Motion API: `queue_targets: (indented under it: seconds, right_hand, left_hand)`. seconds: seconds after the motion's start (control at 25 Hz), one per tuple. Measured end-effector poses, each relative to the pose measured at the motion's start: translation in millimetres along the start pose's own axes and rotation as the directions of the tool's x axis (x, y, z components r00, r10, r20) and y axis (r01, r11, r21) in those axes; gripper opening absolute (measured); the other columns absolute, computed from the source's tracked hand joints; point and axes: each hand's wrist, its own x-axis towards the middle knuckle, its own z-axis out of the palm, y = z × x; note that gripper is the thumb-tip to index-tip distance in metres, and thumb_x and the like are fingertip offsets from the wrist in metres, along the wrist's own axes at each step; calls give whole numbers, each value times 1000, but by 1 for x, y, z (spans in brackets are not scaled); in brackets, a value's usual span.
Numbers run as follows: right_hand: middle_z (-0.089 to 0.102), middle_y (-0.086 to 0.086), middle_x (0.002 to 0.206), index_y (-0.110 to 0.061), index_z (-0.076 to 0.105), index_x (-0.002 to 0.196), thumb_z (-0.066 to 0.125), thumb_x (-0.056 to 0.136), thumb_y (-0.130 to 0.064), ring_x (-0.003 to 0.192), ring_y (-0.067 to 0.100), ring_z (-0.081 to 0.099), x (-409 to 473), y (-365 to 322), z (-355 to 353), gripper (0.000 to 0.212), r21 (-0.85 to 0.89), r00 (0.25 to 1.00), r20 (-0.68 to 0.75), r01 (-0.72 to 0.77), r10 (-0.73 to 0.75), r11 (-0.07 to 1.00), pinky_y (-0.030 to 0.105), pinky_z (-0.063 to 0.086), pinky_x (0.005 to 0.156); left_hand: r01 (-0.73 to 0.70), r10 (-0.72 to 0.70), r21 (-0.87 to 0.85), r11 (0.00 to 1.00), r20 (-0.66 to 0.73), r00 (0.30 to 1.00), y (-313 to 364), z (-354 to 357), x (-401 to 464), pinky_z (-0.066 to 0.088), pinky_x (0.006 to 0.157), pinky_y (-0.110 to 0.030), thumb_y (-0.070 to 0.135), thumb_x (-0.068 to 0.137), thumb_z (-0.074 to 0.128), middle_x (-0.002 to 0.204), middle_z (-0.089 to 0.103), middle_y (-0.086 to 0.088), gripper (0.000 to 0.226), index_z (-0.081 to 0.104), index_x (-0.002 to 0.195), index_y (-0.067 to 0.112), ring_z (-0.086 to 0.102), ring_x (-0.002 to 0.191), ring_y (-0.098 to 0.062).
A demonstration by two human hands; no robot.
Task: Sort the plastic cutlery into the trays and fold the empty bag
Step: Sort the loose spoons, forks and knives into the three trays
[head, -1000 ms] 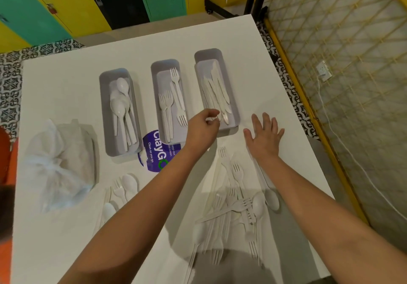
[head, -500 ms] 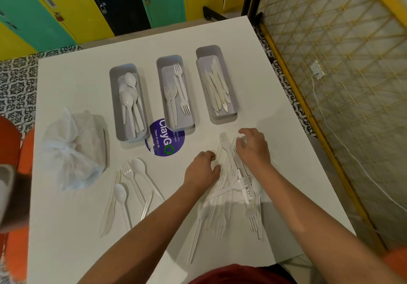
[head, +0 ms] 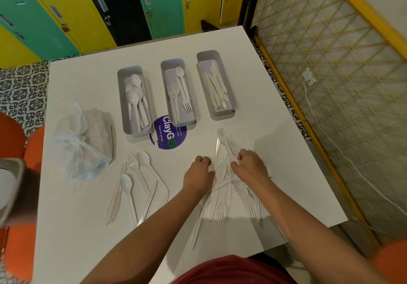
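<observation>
Right hand point(head: 250, 167), the grip nearer the work, pinches a fork point(head: 228, 142) at the far end of the loose pile point(head: 224, 195). The fork's long axis runs away from the grip, tines far. Left hand point(head: 199, 173) rests curled beside the pile; whether it holds a piece cannot be told. Beyond the grip lies bare tabletop point(head: 275, 142). Farther, ahead-left, stands the fork tray point(head: 164, 70), its long axis near parallel. The tabletop's right edge is near.
</observation>
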Motion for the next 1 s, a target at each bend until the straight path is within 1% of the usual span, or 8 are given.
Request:
queue_targets:
  seconds: [0.16, 0.28, 0.4, 0.48, 0.6, 0.68, 0.8, 1.0]
  right_hand:
    - [57, 8, 95, -4, 54, 102, 53, 90, -16, 78, 16, 52, -7, 2, 4, 17, 46, 999, 31, -24, 23, 999, 22, 37, 64]
    - [57, 12, 109, -5, 54, 113, 54, 90, -20, 90, 22, 56, -12, 0, 5, 28, 77, 1000, -6, -24, 25, 997, 24, 41, 69]
    - [49, 12, 122, -12, 47, 129, 55, 90, -31, 110, 28, 50, -14, -5, 9, 44, -34, 999, -24, 38, -39, 999, 31, 46, 82]
    - [46, 10, 125, -13, 48, 128, 54, 89, -38, 113, 27, 45, -16, -10, 12, 46, -142, 997, -20, 71, -74, 987, 34, 46, 85]
    - [47, 8, 124, -12, 52, 120, 52, 88, -48, 113, 26, 43, -19, -20, 19, 48, -295, 990, 30, 141, -139, 945, 34, 42, 84]
    - [47, 8, 127, -12, 48, 124, 50, 88, -52, 116, 26, 43, -21, -28, 24, 54, -363, 991, 92, 122, -95, 924, 33, 40, 85]
    - [48, 10, 129, -10, 43, 128, 51, 90, -45, 117, 26, 46, -21, -38, 30, 53, -385, 993, 118, 65, -20, 920, 33, 41, 87]
    - [55, 12, 122, -5, 45, 121, 55, 88, -19, 112, 25, 53, -19, -52, 39, 38, -384, 992, 101, -36, 80, 922, 31, 45, 86]
  left_hand:
    - [23, -23, -5, 1000, -14, 1000, -6, 2, -6, 50, 88, -31, 15, 94, 49, 126, 49, -5, 33, 48, 126, 14, 56, 107, -21]
    - [65, -66, -19, 998, -52, 996, -8, 1, -9, 50, 90, -32, 11, 93, 47, 125, 50, -7, 34, 47, 127, 13, 54, 109, -22]
    - [83, -85, -29, 996, -74, 994, -7, 1, -13, 48, 92, -32, 23, 95, 50, 127, 50, -6, 38, 45, 131, 11, 53, 114, -22]
    - [106, -109, -32, 994, -78, 991, -7, 0, -14, 48, 90, -32, 20, 94, 50, 124, 52, -8, 34, 47, 127, 10, 53, 110, -23]
    - [174, -178, -57, 983, -81, 981, -8, -4, -12, 45, 84, -31, 14, 94, 49, 115, 56, -11, 24, 51, 116, 6, 54, 103, -25]
    - [200, -205, -82, 976, -62, 977, -11, -7, -11, 44, 81, -30, 12, 93, 49, 113, 57, -12, 22, 52, 113, 5, 55, 102, -26]
    - [234, -239, -105, 967, -40, 970, -14, -12, -13, 45, 76, -30, 6, 92, 48, 108, 59, -12, 19, 53, 110, 5, 56, 92, -24]
    - [281, -296, -224, 933, -34, 955, -22, -17, -18, 49, 76, -31, 4, 93, 44, 101, 62, -14, 19, 59, 104, 3, 59, 86, -26]
